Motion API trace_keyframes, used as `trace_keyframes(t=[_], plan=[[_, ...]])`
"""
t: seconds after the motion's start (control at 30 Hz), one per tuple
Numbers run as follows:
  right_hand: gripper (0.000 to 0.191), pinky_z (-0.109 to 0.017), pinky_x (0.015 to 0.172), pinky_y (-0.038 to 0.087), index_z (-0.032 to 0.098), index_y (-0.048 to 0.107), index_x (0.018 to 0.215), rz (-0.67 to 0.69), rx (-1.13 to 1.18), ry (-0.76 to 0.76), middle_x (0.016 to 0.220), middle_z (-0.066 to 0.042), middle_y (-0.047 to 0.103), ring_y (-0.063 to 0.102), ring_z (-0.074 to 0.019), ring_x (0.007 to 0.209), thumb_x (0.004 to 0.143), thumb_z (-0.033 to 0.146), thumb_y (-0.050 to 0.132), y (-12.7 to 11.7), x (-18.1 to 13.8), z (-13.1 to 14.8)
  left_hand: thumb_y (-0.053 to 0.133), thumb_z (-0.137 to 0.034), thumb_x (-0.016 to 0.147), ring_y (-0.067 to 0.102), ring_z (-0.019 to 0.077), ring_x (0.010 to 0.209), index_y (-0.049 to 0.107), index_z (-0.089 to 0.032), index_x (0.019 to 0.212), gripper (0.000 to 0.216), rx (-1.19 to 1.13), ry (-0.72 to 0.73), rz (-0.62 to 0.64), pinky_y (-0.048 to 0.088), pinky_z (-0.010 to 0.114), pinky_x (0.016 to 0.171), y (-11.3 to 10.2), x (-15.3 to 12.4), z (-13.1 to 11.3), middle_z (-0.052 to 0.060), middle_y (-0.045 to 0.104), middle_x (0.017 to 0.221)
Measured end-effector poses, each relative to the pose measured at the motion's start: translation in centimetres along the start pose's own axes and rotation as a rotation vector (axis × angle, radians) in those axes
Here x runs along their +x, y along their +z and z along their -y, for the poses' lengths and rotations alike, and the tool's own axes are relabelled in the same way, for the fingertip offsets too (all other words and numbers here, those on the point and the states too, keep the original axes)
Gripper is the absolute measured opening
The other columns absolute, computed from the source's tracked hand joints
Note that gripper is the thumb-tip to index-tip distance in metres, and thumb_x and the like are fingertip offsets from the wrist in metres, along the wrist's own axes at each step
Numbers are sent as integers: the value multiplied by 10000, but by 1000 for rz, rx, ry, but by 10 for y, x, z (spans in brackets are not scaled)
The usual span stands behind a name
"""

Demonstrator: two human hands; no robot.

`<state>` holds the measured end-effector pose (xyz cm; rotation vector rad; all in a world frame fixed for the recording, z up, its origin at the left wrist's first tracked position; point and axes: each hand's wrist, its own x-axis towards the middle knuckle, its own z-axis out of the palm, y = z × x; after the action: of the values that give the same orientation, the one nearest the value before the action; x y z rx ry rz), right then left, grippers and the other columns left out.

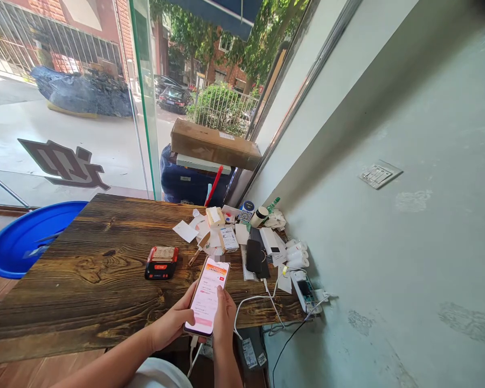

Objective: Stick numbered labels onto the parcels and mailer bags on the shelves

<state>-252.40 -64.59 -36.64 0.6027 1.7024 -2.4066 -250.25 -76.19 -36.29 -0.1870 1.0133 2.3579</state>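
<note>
A smartphone (207, 296) with a lit white and pink screen is held upright between both hands, above the table's front edge. My left hand (181, 315) is wrapped round its left side, thumb by the lower corner of the screen. On the right side, my right hand (225, 308) grips it with the thumb over the screen. A white cable (193, 353) hangs below the phone. Left of the hands lies a red and black boxy device (161, 264) with a tan label on top. A dark phone (254, 256) rests on the pile to the right.
The dark wooden table (92, 269) bears a knife-like tool with a wooden handle (199, 249), papers (186, 231), small boxes (229, 238), white rolls (297, 253) and a power strip (306, 291). Cables trail along the right wall. A blue basin (8, 237) stands left; a long carton (214, 143) lies behind.
</note>
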Motion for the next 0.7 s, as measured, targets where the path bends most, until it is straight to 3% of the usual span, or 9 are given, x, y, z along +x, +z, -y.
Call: trace_keyframes(t=[0.13, 0.23, 0.33, 0.43, 0.5, 0.57, 0.63, 0.7], plan=[[607, -360, 682, 565, 152, 630, 881, -27, -34, -24, 875, -108, 734, 692, -272, 813, 642, 708, 583, -5, 1, -10, 449, -20, 549, 651, 245, 873, -29, -382, 1469, 1098, 0, -25, -27, 546, 334, 591, -3, 0, -1, 45, 518, 1360], [556, -380, 789, 554, 170, 557, 1109, 39, -223, -202, 1050, -111, 702, 674, -254, 919, 726, 570, 604, -9, -2, -21, 475, -74, 603, 623, 270, 1008, -8, -338, 1481, 1036, -64, -6, -61, 536, 350, 686, -5, 4, 0, 39, 520, 1368], [631, -410, 898, 513, 179, 468, 1220, 61, -410, -367, 1187, -130, 636, 623, -262, 1050, 669, 367, 710, -11, -3, -30, 511, -278, 781, 540, 253, 1170, 72, -280, 1489, 833, -101, 62, -116, 470, 356, 904, -7, 10, 1, 45, 526, 1367], [760, -399, 891, 519, 179, 417, 1233, 110, -483, -373, 1216, -145, 605, 604, -272, 1081, 554, 210, 759, -9, 2, -41, 463, -537, 845, 503, 231, 1217, 200, -262, 1467, 730, -10, 75, -139, 391, 339, 1009, -12, 17, 3, 58, 539, 1351], [770, -372, 819, 548, 176, 387, 1221, 161, -486, -318, 1167, -148, 627, 644, -260, 995, 539, 168, 745, -8, 12, -55, 427, -647, 810, 532, 242, 1173, 313, -261, 1422, 732, 161, 18, -176, 423, 346, 965, -23, 24, 4, 66, 570, 1308], [719, -346, 765, 557, 175, 374, 1198, 161, -495, -303, 1117, -146, 648, 667, -245, 921, 557, 143, 698, -10, 27, -79, 441, -717, 731, 568, 270, 1089, 460, -255, 1320, 749, 447, -66, -301, 490, 353, 812, -42, 31, 5, 76, 611, 1229], [684, -343, 758, 550, 179, 388, 1164, 86, -573, -339, 1083, -143, 657, 668, -250, 908, 537, 113, 654, -15, 45, -109, 507, -731, 620, 582, 301, 985, 611, -217, 1111, 719, 704, -128, -475, 484, 337, 642, -68, 32, 4, 93, 655, 1071], [684, -372, 748, 543, 176, 423, 1122, -35, -736, -376, 1034, -144, 664, 664, -284, 889, 479, 113, 649, -22, 64, -143, 565, -702, 525, 577, 297, 844, 655, -179, 802, 598, 805, -138, -621, 433, 320, 592, -98, 20, 3, 73, 638, 780]])
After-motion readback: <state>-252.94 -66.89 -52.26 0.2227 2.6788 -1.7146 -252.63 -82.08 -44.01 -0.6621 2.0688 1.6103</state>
